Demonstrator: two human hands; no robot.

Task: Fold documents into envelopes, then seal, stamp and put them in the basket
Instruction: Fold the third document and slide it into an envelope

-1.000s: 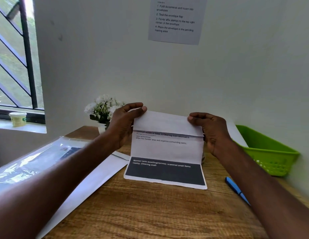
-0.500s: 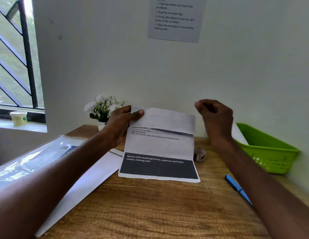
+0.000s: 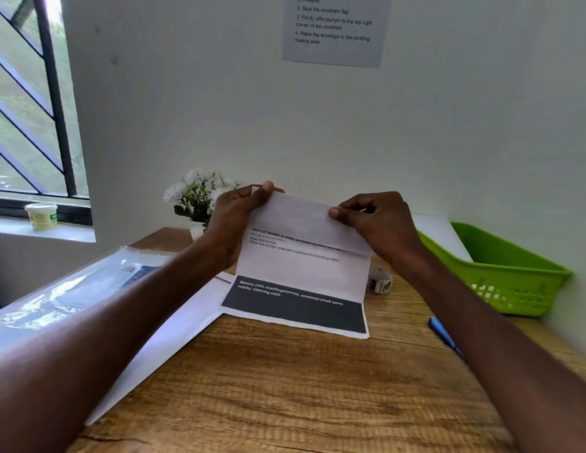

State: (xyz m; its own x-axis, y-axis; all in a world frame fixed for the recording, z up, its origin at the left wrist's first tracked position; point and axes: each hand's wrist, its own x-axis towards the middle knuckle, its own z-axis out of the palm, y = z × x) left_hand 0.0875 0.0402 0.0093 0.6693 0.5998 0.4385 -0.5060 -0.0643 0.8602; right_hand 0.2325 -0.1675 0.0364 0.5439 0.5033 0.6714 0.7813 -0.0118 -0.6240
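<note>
A printed document [image 3: 301, 276] with a dark band near its bottom is held upright over the wooden desk [image 3: 285, 387], its top third folded forward. My left hand [image 3: 234, 220] pinches the folded top at its left corner. My right hand [image 3: 376, 223] pinches the fold at its right end. A white envelope [image 3: 161, 341] lies flat on the desk below my left forearm. The green basket [image 3: 507, 276] stands at the right against the wall, with a white sheet [image 3: 438, 230] leaning in it.
A blue pen [image 3: 445, 335] lies right of the document. A small roll [image 3: 380, 281] sits behind the document. A plastic sleeve of papers [image 3: 66, 289] lies at the left. White flowers [image 3: 200, 194] stand at the back; a small tub [image 3: 41, 215] is on the window sill.
My right hand had let go and lifted off the paper half a second ago; now it is back on the right end of the fold. The document has tilted slightly.
</note>
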